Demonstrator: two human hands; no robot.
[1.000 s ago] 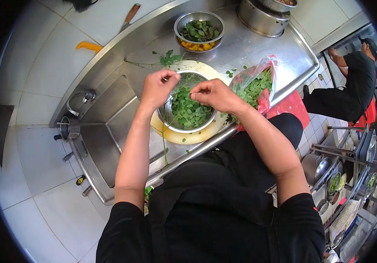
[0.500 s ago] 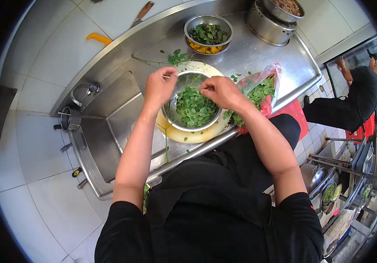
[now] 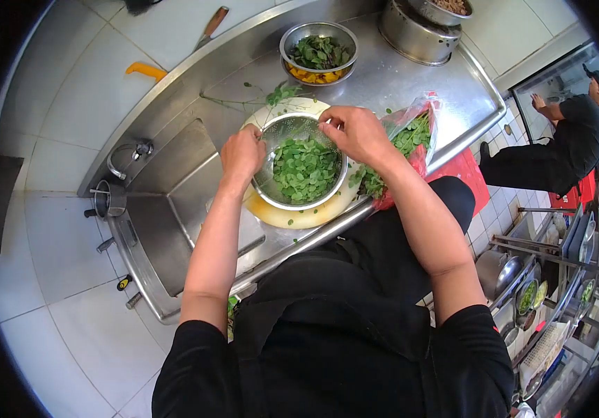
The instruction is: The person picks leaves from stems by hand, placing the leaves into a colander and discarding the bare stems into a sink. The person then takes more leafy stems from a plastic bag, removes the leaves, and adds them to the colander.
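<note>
A metal mesh colander (image 3: 280, 131) full of small green leaves (image 3: 305, 169) stands on a round pale yellow board (image 3: 294, 218) on the steel counter. My left hand (image 3: 242, 155) is closed on the colander's left rim. At the far right rim, my right hand (image 3: 356, 132) has its fingertips pinched on the edge. A red-tinted plastic bag (image 3: 416, 132) with leafy stems lies just right of my right wrist.
Loose stems (image 3: 280, 93) lie behind the colander. Further back stand a steel bowl (image 3: 318, 50) of leaves and yellow pieces and a big pot (image 3: 414, 31). A sink (image 3: 174, 198) with a tap (image 3: 129, 153) is to the left. Another person (image 3: 571, 132) stands at the right.
My left hand has dropped from above the colander to its left rim. My right hand has shifted from over the leaves to the far rim.
</note>
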